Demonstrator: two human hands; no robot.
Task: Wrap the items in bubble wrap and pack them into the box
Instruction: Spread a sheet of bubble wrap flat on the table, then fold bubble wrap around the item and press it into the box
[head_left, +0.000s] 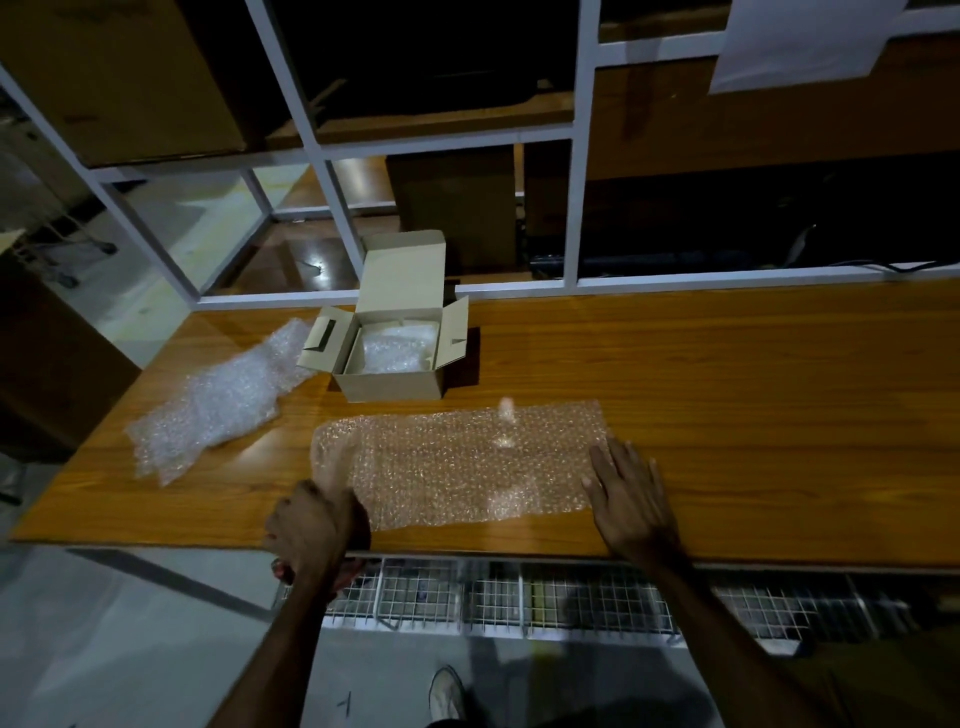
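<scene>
A sheet of bubble wrap (462, 457) lies flat on the wooden table (727, 374) near its front edge. My left hand (311, 525) is closed on the sheet's near left corner, and something small and reddish shows under its fist; I cannot tell what it is. My right hand (628, 493) rests flat, fingers spread, on the sheet's right end. Behind the sheet stands an open cardboard box (389, 384) with its flaps up and a bubble-wrapped bundle (395, 348) inside.
A crumpled pile of spare bubble wrap (218, 400) lies at the table's left. White shelf frames (576, 156) with brown cartons rise behind the table. Wire baskets (519, 597) hang under the front edge. A shoe (447, 691) shows on the floor below.
</scene>
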